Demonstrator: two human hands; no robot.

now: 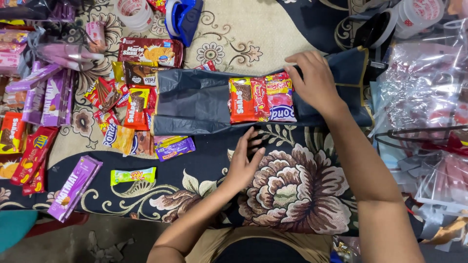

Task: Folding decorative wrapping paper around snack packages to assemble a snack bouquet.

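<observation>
A dark grey plastic bag (195,101) lies flat on the floral cloth (292,185). On its middle sit several snack packets (262,98), red, yellow and pink. My right hand (314,80) rests palm down on the bag's right part, just right of the packets. My left hand (246,158) lies flat on the cloth, its fingertips touching the bag's near edge below the packets. Neither hand grips anything.
Loose snack packets (131,97) crowd the left side, with purple bars (74,187) and a green candy (133,175) nearer me. A blue tape dispenser (183,17) and tape rolls (132,12) lie at the top. Clear plastic bags (424,92) pile up on the right.
</observation>
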